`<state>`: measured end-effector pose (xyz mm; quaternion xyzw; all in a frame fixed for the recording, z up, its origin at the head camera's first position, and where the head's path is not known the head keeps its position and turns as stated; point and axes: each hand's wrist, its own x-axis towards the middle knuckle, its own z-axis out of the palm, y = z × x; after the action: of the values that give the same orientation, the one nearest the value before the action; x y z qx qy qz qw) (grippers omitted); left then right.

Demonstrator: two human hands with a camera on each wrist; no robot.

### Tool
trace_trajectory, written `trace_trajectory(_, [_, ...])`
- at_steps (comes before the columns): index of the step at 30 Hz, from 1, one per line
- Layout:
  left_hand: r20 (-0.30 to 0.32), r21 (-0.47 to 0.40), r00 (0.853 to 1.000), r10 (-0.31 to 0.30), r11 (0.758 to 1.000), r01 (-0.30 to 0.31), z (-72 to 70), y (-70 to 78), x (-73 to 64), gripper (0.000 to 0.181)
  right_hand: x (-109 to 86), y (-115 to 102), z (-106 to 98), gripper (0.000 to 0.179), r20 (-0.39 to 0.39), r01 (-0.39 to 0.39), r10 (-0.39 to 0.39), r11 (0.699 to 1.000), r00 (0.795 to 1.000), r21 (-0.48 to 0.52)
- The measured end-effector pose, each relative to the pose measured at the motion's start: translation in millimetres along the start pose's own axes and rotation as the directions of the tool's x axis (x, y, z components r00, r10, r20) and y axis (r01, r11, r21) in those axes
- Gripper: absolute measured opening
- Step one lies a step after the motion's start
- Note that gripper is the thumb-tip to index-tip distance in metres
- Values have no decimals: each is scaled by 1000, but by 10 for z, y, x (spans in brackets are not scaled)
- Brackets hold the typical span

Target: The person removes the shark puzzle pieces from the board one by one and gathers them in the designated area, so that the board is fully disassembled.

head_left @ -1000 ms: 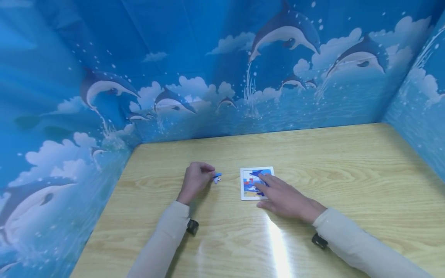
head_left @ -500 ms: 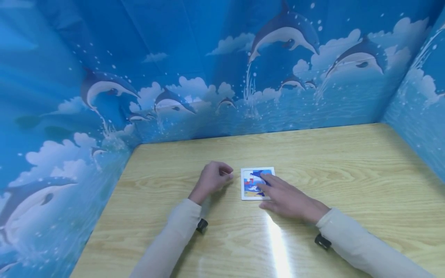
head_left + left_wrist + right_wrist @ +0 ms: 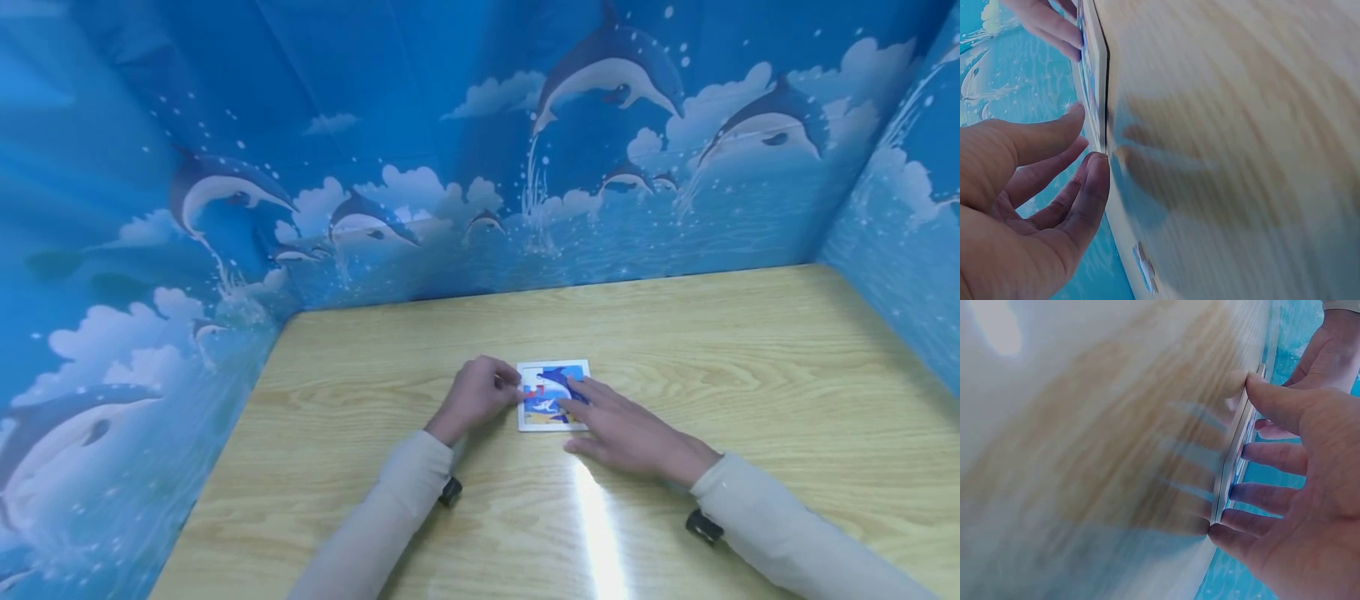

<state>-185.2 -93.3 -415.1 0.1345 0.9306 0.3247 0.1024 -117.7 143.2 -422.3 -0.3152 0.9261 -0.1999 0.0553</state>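
A small white-framed jigsaw puzzle [image 3: 552, 428] with a dolphin picture lies flat on the table. Its upper left part shows a plain white patch. My left hand [image 3: 480, 396] is at the frame's left edge, thumb and fingers apart, fingertips at the edge; no piece shows between them in the left wrist view. A loose jigsaw piece [image 3: 1144, 267] lies on the table below that hand; the hand hides it in the head view. My right hand [image 3: 630, 425] rests on the puzzle's right side with fingers spread and fairly straight, its thumb at the frame's edge in the right wrist view.
The wood-grain table [image 3: 750, 375] extends around the puzzle, with a bright light reflection in front. Blue dolphin-print sheeting [image 3: 450, 167] stands along the table's back and sides. Both wrists carry small black devices [image 3: 705, 527].
My left hand has moved right, from the loose jigsaw piece to the puzzle frame's left edge. The piece has gone out of sight in the head view. My right hand has shifted only slightly.
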Motion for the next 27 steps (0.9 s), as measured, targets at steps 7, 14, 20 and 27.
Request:
trace_trajectory(7, [24, 37, 999, 49, 998, -50, 63, 13, 30, 29, -12, 7, -1, 64, 11, -10, 10, 1000, 1000, 20])
trace_trajectory(14, [31, 56, 999, 44, 997, -46, 80, 19, 53, 29, -16, -8, -4, 63, 15, -17, 16, 1000, 1000, 26])
trace_trajectory(20, [36, 31, 999, 18, 999, -19, 87, 34, 56, 24, -2, -15, 10, 63, 19, -34, 33, 999, 999, 35])
trace_trajectory(27, [36, 16, 999, -14, 1000, 14, 103, 33, 63, 23, -3, -21, 30, 62, 25, -49, 48, 998, 999, 46])
